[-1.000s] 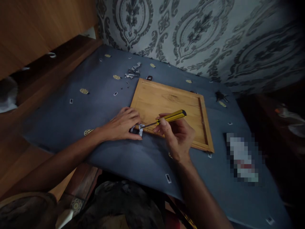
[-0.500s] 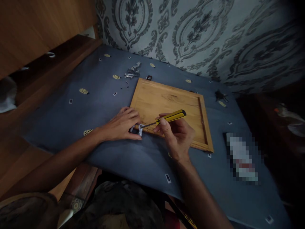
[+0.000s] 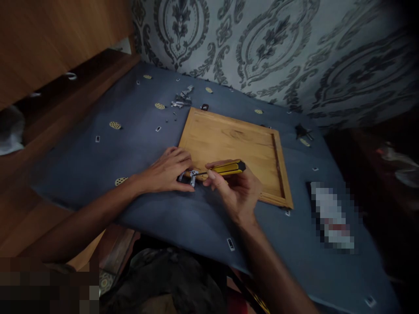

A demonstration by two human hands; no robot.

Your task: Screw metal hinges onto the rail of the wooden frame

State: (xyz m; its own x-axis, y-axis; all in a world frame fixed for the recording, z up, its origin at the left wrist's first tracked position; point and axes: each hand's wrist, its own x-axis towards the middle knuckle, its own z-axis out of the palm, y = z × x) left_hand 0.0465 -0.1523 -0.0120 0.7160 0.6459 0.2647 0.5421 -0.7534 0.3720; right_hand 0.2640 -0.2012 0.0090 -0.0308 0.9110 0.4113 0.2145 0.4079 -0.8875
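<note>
A wooden framed panel (image 3: 225, 131) lies on the cloth-covered table. At its near left corner sits a small silver metal hinge (image 3: 193, 178). My left hand (image 3: 170, 169) is closed round this corner, fingers over the panel and thumb at the hinge's near side, holding the hinge against the edge. A yellow-and-black screwdriver (image 3: 227, 167) is gripped by my right hand (image 3: 240, 192). Its shaft points left, with the tip at the hinge; the exact contact is too small to make out.
Behind the panel's left side lie a pile of metal hinges (image 3: 182, 98) and several tiny screws (image 3: 174, 114). A small dark object (image 3: 204, 107) touches the far edge. A black item (image 3: 303, 131) lies at right, above a blurred-out object (image 3: 334, 218). Patterned wall (image 3: 222, 43) closes the back.
The screwdriver has tilted lower, its handle end coming down and left, and my right hand has shifted slightly left with it. My left hand and the panel have stayed in place.
</note>
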